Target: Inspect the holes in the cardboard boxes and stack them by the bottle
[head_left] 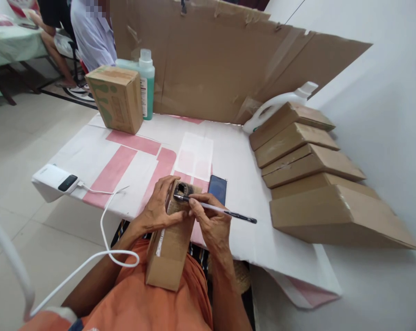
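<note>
A narrow cardboard box [169, 257] is held lengthwise between the person's body and the near edge of the table [233, 151], its lower end rested against the orange shirt [125, 299], probably so that it is braced from below. Its upper end is gripped by the left hand [156, 209]: the fingers are bent over one side and the thumb is laid across the face, spread apart with the box between them, seemingly so that turning is prevented. A pen [242, 217] is pinched in the right hand [213, 225], thumb against fingers, close to its tip; by this low grip finer control is likely given. The tip is held at the rim of a dark-edged hole [181, 189] in the box.

Just beyond, a phone [218, 187] is laid flat beside a white sheet [194, 154]. To the left, a power bank [52, 178] is set at the table's edge, with a white cable [104, 230] plugged in. To the right, cardboard boxes [311, 211] are lined up in a slanting row, perhaps to be kept within reach. Farther back, a printed carton [114, 101] is placed beside a green bottle [148, 87], and a white jug [273, 105] is stood before a cardboard panel [208, 64].
</note>
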`<state>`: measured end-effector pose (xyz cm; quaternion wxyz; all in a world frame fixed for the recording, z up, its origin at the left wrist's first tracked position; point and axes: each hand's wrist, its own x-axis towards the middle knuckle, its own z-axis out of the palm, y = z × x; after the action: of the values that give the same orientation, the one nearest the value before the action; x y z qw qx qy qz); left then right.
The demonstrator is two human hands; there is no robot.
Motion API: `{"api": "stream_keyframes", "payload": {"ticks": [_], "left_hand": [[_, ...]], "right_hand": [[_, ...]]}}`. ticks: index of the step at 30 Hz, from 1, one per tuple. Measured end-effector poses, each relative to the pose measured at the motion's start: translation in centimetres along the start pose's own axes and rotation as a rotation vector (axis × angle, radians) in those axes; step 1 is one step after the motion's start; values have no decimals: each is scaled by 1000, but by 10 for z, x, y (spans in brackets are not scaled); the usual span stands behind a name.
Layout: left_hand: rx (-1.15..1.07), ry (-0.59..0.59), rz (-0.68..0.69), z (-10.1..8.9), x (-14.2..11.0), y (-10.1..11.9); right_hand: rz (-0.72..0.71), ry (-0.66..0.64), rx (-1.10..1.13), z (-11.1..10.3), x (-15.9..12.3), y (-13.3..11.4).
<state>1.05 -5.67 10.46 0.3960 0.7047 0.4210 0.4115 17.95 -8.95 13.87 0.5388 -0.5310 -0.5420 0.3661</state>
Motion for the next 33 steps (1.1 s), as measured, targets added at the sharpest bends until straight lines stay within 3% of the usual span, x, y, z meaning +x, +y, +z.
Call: {"api": "stream_keyframes", "payload": {"ticks": [5, 11, 17, 19, 24, 29, 31, 33], "left_hand": [[8, -7, 19, -2, 0, -1], [5, -18, 9, -1, 1, -4], [-18, -8, -17, -3, -1, -5], [-31, -6, -31, -3, -1, -5], [-21, 6, -29, -4, -1, -5], [-51, -1, -42, -6, -1, -9], [-64, 1, -45, -7, -1, -10], [-70, 6, -50, -8, -1, -10]], "right_hand": [[12, -33, -10, -11, 1, 2], [44, 96, 61, -22, 8, 13], [67, 184, 270, -33, 64, 20], [150, 148, 113, -38, 87, 30], [374, -246, -809, -25, 108, 65], [436, -320, -958, -1, 89, 75], [442, -311, -977, -4, 79, 73], [408, -210, -1021, -14, 68, 72]]}}
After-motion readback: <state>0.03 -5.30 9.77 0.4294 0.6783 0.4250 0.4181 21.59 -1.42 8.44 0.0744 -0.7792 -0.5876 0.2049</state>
